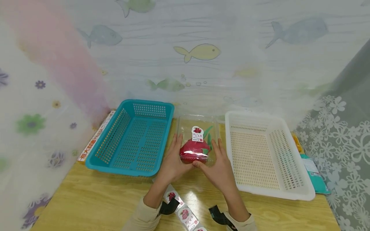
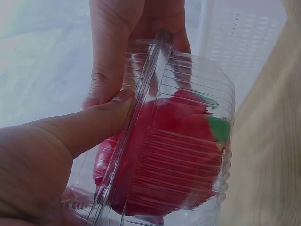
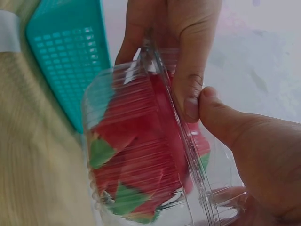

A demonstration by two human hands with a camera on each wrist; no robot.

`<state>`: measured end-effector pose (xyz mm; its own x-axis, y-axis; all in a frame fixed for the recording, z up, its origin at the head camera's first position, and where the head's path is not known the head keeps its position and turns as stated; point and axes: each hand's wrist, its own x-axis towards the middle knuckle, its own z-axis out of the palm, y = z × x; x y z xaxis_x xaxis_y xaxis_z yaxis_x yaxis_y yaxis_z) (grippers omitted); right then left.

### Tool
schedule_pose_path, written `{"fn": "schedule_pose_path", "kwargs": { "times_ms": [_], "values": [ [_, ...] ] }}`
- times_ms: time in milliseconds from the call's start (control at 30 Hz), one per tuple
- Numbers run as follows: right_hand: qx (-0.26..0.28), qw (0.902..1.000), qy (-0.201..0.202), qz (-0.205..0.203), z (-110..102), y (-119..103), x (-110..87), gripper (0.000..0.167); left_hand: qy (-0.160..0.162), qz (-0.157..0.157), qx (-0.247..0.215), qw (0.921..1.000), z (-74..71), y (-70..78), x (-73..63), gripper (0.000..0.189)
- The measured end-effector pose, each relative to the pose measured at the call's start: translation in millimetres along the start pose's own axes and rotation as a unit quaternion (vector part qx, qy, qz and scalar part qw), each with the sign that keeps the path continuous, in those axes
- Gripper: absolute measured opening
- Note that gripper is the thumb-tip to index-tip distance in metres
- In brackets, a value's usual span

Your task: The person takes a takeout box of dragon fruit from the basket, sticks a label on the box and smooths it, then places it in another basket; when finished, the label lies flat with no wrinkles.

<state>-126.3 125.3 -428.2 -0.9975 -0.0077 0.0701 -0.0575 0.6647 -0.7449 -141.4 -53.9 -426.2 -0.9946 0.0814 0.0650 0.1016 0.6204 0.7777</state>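
Observation:
A clear plastic clamshell box (image 1: 185, 123) sits on the wooden table between two baskets, its lid down. Inside lies a red dragon fruit (image 1: 195, 149) with green leaf tips, and a white label (image 1: 198, 134) printed with fruit is on the lid. My left hand (image 1: 171, 162) grips the box's left side, while my right hand (image 1: 221, 168) grips the right side. Both thumbs meet at the near edge. In the left wrist view, the left thumb (image 2: 94, 125) presses on the box's rim. The fingers around the far parts of the sides are partly hidden.
To the left stands a blue plastic basket (image 1: 134, 141), with a pasta box (image 1: 95, 136) beyond it. A white basket (image 1: 254, 157) stands on the right beside a teal packet (image 1: 315, 175). A strip of fruit stickers (image 1: 187, 216) lies between my forearms. A fish-print curtain (image 1: 202, 77) hangs behind.

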Motion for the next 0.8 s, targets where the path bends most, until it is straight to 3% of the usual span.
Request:
{"fn": "schedule_pose_path", "kwargs": {
  "times_ms": [367, 800],
  "values": [
    [-0.013, 0.9999, 0.001, 0.003, -22.2, -5.3, -5.7, 0.105, -0.014, 0.006, -0.003, 0.9999, -0.2, 19.4, -1.4, 0.116],
    [-0.033, 0.9993, 0.012, 0.008, -55.5, 4.5, -14.4, 0.105, -0.035, 0.033, -0.034, 0.9983, 16.2, 49.4, -1.3, 0.116]
  ]
}}
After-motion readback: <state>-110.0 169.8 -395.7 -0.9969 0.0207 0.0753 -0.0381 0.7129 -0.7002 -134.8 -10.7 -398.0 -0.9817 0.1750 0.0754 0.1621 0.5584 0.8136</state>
